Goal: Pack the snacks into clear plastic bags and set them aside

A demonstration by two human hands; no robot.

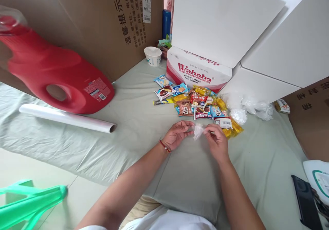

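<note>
Both my hands meet over the pale green sheet (pixel 133 134). My left hand (pixel 178 135), with a red bracelet at the wrist, and my right hand (pixel 217 139) pinch a small crumpled piece of clear plastic (pixel 197 131) between their fingertips. Just beyond them lies a pile of wrapped snacks (pixel 197 103) in blue, red, brown and yellow packets. More crumpled clear plastic bags (pixel 246 108) lie to the right of the pile.
A red detergent jug (pixel 51 76) and a white roll (pixel 66 117) lie at the left. A Wahaha carton (pixel 197 72), white boxes (pixel 282 48), a paper cup (pixel 153 55) and brown cardboard stand behind. A black phone (pixel 305 202) lies at right, green plastic (pixel 31 202) at lower left.
</note>
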